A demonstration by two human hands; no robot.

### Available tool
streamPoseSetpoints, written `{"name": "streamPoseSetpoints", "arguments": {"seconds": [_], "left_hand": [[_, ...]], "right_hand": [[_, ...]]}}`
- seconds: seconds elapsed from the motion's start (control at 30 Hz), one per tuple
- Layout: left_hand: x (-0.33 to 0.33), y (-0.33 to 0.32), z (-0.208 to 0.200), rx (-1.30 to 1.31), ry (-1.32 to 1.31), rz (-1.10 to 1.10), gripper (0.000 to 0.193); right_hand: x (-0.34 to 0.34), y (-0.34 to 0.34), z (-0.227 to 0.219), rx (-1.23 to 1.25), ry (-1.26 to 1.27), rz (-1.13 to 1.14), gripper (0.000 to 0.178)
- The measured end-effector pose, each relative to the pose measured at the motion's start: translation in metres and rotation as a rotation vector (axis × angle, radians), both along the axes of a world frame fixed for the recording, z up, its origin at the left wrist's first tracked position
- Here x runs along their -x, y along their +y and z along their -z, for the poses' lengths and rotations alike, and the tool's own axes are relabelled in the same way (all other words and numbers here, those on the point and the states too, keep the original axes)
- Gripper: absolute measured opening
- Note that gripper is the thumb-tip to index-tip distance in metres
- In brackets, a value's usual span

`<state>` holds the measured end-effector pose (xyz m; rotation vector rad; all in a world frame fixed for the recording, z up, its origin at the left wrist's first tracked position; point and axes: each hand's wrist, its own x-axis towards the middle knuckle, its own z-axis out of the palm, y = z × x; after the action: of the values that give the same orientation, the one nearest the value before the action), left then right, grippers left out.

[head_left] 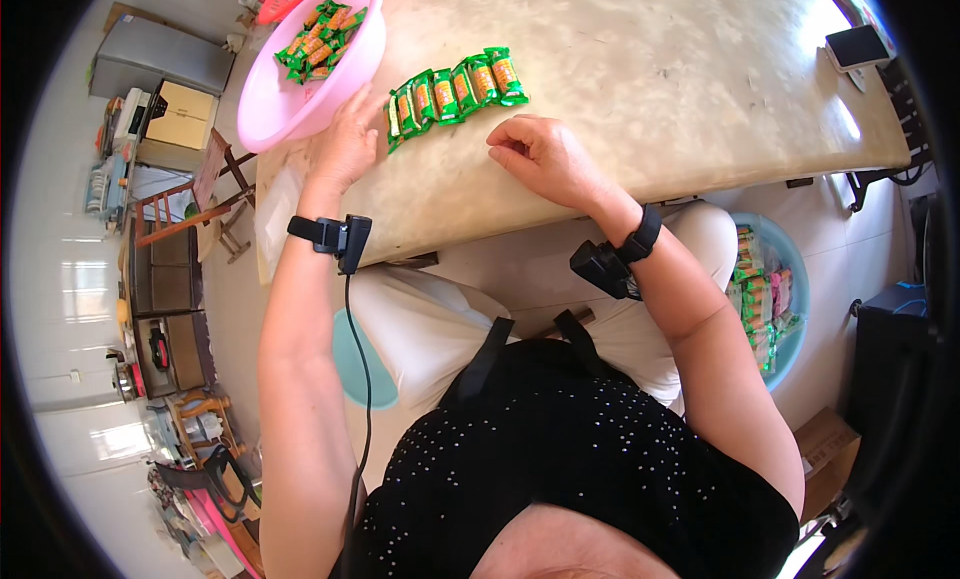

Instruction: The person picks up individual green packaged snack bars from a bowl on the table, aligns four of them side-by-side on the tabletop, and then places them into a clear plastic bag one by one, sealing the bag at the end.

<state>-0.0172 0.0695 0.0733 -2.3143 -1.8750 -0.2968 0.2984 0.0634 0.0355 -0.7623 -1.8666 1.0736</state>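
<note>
On the table, several small green-and-orange snack packets (443,97) lie side by side in a slightly slanting row. My left hand (346,144) is at the left of this row, beside the pink basin (262,109). Its fingers stretch forward along the basin's outer wall, and nothing shows in them; whether they touch the wall I cannot tell. More packets of the same kind (320,44) are heaped inside the basin. My right hand (548,161) hovers just below the right end of the row, near the table's front edge. Its fingers curl in toward the thumb, with no packet visible between them.
Right of my leg, a blue tub (795,309) holds many wrapped packets. A dark-screened device (856,49) stands at the table's far right. A red basket (285,1) sits behind the pink basin. Below my left forearm is a teal round object (358,364). A cable runs from my left wristband.
</note>
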Motion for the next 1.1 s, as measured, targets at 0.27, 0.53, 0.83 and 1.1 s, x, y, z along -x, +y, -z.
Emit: {"name": "streamPoseSetpoints", "arguments": {"seconds": [0.27, 0.53, 0.83, 1.1], "left_hand": [[-0.003, -0.012, 0.001, 0.055, 0.058, 0.068, 0.044], [-0.013, -0.057, -0.019, 0.280, -0.199, -0.186, 0.022], [-0.081, -0.072, -0.019, 0.153, -0.352, -0.008, 0.030], [-0.157, -0.070, 0.010, -0.007, -0.418, -0.026, 0.015]], "right_hand": [[0.000, 0.001, 0.000, -0.033, 0.012, 0.011, 0.016], [-0.001, 0.002, 0.002, -0.056, 0.007, 0.015, 0.016], [0.003, 0.001, 0.006, -0.089, 0.005, 0.023, 0.018], [0.005, -0.001, 0.006, -0.086, 0.132, 0.077, 0.018]]}}
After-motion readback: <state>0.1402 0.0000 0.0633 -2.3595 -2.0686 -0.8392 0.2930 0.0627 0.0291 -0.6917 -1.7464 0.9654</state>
